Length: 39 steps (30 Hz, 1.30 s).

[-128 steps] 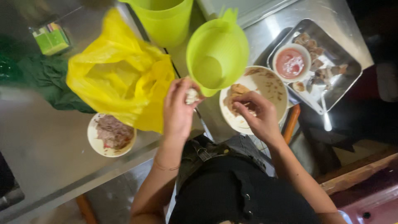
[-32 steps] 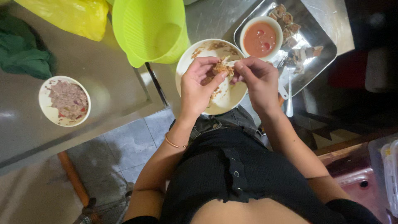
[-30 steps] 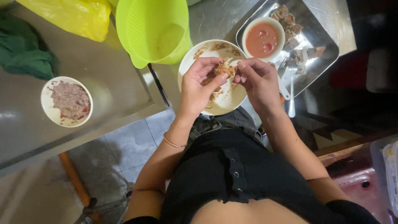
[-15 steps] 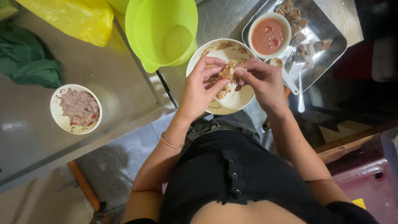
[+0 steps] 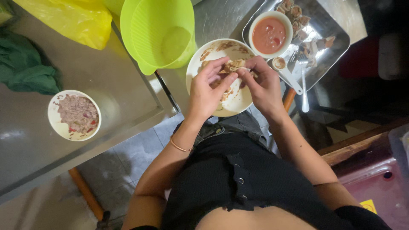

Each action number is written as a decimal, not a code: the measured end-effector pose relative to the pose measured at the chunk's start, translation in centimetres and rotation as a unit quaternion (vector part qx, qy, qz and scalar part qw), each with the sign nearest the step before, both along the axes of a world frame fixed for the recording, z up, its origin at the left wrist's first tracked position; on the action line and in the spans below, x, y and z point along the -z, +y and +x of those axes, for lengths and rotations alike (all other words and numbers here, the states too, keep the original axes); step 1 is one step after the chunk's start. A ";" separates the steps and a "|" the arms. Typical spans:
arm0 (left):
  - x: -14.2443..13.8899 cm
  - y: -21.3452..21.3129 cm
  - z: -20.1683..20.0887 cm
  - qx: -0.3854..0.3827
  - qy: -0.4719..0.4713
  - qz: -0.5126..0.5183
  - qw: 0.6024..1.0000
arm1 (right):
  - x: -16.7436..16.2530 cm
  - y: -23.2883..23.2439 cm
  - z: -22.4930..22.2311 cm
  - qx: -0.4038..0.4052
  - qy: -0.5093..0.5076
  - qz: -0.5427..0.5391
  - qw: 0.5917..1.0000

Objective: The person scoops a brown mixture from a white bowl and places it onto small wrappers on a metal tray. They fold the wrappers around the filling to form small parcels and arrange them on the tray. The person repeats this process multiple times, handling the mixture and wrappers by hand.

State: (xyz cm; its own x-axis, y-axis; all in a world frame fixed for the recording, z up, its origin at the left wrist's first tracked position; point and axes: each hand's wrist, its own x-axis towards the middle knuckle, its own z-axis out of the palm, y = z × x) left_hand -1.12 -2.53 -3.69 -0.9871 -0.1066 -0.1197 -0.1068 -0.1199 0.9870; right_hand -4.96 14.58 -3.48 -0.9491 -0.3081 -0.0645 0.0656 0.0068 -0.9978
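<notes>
My left hand [image 5: 208, 88] and my right hand [image 5: 261, 82] both pinch a small folded piece of dough wrapper [image 5: 233, 65] between their fingertips. They hold it just above a white plate [image 5: 237, 103] smeared with brown filling, which lies on the steel table. The wrapper's underside is hidden by my fingers.
A lime green colander [image 5: 158, 33] sits left of the plate. A white bowl of minced meat filling [image 5: 75, 115] stands further left. A metal tray [image 5: 322, 29] at the right holds a bowl of red sauce [image 5: 269, 34], folded dumplings and spoons [image 5: 288, 74]. A yellow bag [image 5: 68, 18] and green cloth [image 5: 26, 66] lie at the left.
Earlier my hands were apart at the plate's edge, the left one holding a small piece. They have since come together over the plate on the wrapper; the view has shifted slightly.
</notes>
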 end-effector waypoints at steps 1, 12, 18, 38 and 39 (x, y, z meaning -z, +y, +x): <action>0.1 0.1 -0.2 0.002 0.020 -0.007 1.000 | -0.2 0.3 -0.3 -0.013 -0.019 -0.009 1.000; 0.8 0.9 -0.3 0.059 0.011 0.072 0.996 | -1.1 4.2 -3.6 -0.168 -0.237 -0.050 0.956; 1.1 0.6 -0.1 0.011 -0.011 0.052 0.999 | -0.1 3.7 -4.5 -0.154 -0.349 -0.146 0.913; -1.1 -1.4 0.3 0.010 0.044 -0.009 0.999 | 0.5 -0.2 -0.3 -0.012 -0.145 -0.151 0.978; -1.0 -1.4 0.3 0.017 0.036 0.002 0.999 | 0.4 0.0 -0.2 -0.014 -0.157 -0.162 0.974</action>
State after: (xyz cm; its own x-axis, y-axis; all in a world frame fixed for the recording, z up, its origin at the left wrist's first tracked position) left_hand -0.86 -3.88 -2.67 -0.9962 -0.0727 -0.0483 -0.0392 -0.1222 0.9917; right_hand -5.11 14.61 -3.86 -0.8896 -0.3855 -0.2450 0.3717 -0.2993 -0.8788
